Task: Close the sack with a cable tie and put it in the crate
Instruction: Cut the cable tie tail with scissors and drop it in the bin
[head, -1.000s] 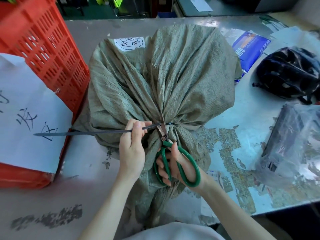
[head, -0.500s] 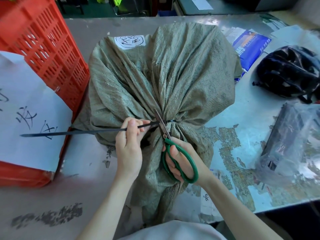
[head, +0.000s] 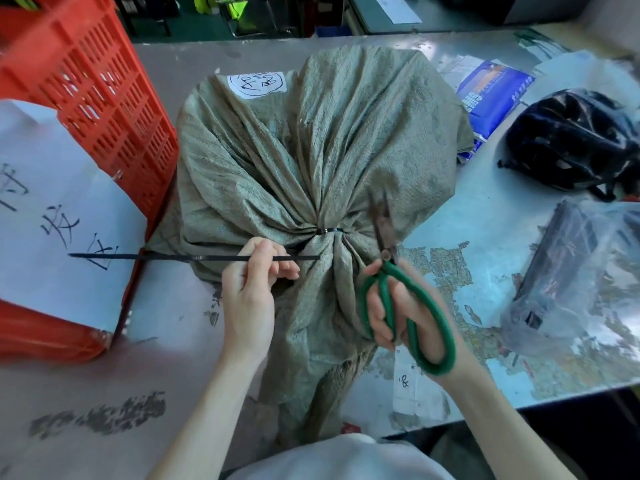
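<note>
Sack (head: pixel 311 150) lies on the table (head: pixel 485 237), directly in front of both hands, and its neck is gathered tight. A black cable tie (head: pixel 330 231) sits closed around this neck, just above and between the two hands. So I judge that the closing part of the task is done.

The left hand (head: pixel 247 299) is curled, and its thumb and fingers pinch a long black strip (head: pixel 180 257). This strip points away to the left of the hand, over the white paper sheet (head: pixel 52 220). Its right end stops free, a little below the tie and not joined to it, so it looks like the spare tail already cut off.

The right hand (head: pixel 405 313) is closed through the green handles of the scissors (head: pixel 398 289). The blades point up and away from the hand, over the sack cloth to the right of the tie, and they touch nothing that I can see. Whether the blades are fully together is hard to tell, because they are a little blurred.

What is left, in my judgement: to put down the scissors and the cut strip, and then to lift the sack into the red crate (head: pixel 86 81), which stands to the left of the left hand, just beside the sack. The sack is not yet in it.
</note>
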### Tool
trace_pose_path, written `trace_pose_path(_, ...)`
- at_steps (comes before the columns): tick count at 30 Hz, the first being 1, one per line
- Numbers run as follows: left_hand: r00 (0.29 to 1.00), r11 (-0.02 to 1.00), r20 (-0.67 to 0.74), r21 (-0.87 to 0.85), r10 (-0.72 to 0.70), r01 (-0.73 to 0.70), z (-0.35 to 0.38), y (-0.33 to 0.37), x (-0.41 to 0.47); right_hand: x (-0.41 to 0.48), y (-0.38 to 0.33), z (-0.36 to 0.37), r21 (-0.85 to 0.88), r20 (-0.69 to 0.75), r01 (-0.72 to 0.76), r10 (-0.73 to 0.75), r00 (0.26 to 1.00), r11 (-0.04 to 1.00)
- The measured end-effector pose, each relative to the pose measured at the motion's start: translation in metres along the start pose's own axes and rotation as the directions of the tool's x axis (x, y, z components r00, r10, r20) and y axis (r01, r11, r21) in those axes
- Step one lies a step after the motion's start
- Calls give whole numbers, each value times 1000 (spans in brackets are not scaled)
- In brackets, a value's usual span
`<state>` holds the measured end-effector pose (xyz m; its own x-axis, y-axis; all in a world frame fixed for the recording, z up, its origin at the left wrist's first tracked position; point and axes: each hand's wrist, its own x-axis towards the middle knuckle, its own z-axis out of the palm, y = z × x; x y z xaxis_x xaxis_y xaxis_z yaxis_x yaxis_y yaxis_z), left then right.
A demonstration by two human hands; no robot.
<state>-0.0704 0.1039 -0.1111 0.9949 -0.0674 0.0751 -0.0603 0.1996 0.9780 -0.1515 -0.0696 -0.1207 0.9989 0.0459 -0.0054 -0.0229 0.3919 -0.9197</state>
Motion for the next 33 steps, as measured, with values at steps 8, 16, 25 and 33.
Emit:
trace_pose_path(8,982,997,183,65,-44,33,28,10,-42,-41,-7,-53,-408,-589,-50,-221,777,911)
trace_pose_path(16,941,971,290,209,-177,118,39,4,-76,-60,48,-121,-638,-738,-594,-172,652,489)
trace_pose_path(25,848,838,367,525,-382,151,28,-5,-104,-59,28,-95,-784,-593,-503,-197,781,363)
trace_pose_path(33,770,606,422,793,-478,-58,2,-15,-125,-63,-25,5,-454,-207,-61,-39,978,889)
